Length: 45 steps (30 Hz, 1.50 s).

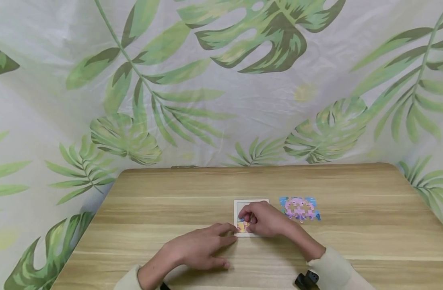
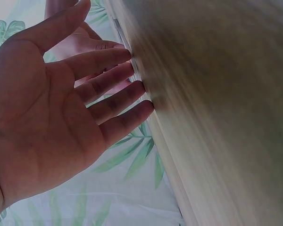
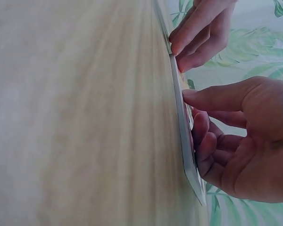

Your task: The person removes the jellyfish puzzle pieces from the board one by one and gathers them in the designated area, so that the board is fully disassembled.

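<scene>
A small white puzzle tray (image 1: 235, 209) lies on the table, with colourful puzzle pieces (image 1: 241, 228) in its lower left part. My right hand (image 1: 266, 219) is over the tray, thumb and index finger pinching a puzzle piece there while the other fingers curl in; the hand hides much of the tray. In the right wrist view, the right thumb (image 3: 193, 95) is down at the tray's surface. My left hand (image 1: 199, 246) rests its fingertips at the tray's lower left edge. Its fingers (image 2: 115, 103) are extended and spread in the left wrist view.
Right of the tray lies a group of joined puzzle pieces (image 1: 297, 206) showing a pink octopus-like creature on blue, with gaps in it. The wooden table (image 1: 163, 201) ends at a leaf-patterned cloth (image 1: 207, 121). A black device (image 1: 306, 280) sits by the right sleeve.
</scene>
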### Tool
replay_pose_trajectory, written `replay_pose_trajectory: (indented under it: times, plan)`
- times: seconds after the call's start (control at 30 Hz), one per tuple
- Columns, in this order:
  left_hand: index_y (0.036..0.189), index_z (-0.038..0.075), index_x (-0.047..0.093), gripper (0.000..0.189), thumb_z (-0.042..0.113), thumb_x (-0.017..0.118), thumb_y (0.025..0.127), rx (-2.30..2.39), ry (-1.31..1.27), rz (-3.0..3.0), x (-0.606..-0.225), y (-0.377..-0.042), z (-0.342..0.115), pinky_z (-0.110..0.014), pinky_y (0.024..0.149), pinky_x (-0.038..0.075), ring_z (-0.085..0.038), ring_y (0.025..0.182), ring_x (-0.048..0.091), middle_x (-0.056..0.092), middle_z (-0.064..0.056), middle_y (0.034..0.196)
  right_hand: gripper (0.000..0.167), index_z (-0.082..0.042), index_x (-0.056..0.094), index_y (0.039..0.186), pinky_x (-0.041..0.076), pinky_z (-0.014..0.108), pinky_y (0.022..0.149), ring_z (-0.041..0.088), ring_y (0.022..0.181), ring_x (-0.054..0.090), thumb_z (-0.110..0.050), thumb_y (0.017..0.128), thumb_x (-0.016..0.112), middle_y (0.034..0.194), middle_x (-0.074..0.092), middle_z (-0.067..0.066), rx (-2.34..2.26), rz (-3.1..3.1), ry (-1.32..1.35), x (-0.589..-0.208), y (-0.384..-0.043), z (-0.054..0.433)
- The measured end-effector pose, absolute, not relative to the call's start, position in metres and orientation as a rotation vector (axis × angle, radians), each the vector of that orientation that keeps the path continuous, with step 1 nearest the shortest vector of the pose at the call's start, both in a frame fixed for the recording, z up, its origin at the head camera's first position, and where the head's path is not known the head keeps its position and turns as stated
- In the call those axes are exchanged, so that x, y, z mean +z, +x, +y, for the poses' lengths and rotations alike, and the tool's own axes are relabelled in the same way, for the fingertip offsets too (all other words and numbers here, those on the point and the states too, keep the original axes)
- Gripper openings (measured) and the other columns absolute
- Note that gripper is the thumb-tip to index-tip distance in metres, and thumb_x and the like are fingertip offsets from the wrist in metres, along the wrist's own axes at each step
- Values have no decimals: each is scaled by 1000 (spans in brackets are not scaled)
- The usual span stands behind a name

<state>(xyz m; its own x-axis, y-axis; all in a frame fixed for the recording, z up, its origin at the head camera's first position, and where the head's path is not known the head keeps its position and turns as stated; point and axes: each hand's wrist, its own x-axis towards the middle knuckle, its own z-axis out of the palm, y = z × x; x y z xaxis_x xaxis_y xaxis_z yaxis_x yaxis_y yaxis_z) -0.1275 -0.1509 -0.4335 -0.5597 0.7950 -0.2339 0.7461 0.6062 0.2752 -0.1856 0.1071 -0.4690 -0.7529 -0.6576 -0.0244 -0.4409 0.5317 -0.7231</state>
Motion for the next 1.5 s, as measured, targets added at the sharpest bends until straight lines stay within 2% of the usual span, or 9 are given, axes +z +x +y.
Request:
replay_pose_trajectory:
  times: [0.2, 0.43, 0.77, 0.93, 1.17, 1.5]
  plan:
    - [156, 15, 57, 64, 50, 68, 103, 220, 1226, 2499, -434, -126, -152, -35, 119, 49, -17, 149, 48, 46, -2, 163, 27, -6, 75, 112, 53, 20, 73, 0, 79, 59, 5, 87, 77, 94, 70, 2, -1102, 2450, -933, -470, -186, 108]
    - [156, 16, 57, 64, 52, 67, 104, 205, 1242, 2502, -434, -126, -153, -34, 119, 49, -16, 148, 49, 46, -1, 162, 13, -8, 75, 109, 52, 20, 70, 2, 74, 60, -2, 98, 72, 89, 72, 0, -1173, 2402, -918, -470, -188, 110]
    - [156, 14, 57, 64, 52, 66, 105, 211, 1253, 2491, -433, -130, -152, -34, 119, 49, -16, 148, 49, 47, 0, 162, 18, -6, 75, 113, 52, 20, 64, 7, 72, 61, 0, 98, 65, 92, 74, 3, -1252, 2310, -839, -468, -191, 116]
    - [157, 15, 56, 64, 50, 67, 105, 220, 1242, 2494, -434, -130, -152, -34, 118, 50, -15, 147, 50, 48, 1, 160, 15, -6, 75, 114, 54, 21, 68, 10, 80, 66, -3, 102, 66, 94, 74, 3, -1278, 2283, -822, -466, -191, 122]
    - [157, 17, 57, 63, 52, 66, 105, 201, 1207, 2508, -433, -127, -151, -34, 117, 51, -14, 147, 50, 47, 3, 162, 15, -1, 73, 115, 60, 26, 71, 19, 81, 73, -1, 102, 64, 93, 74, 8, -1331, 2221, -799, -466, -185, 138]
    - [155, 17, 59, 61, 51, 65, 105, 195, 1205, 2514, -432, -127, -150, -34, 114, 54, -15, 144, 52, 48, 2, 160, 13, -5, 74, 114, 55, 22, 75, 13, 86, 68, -6, 102, 68, 95, 74, 6, -1305, 2286, -808, -462, -181, 165]
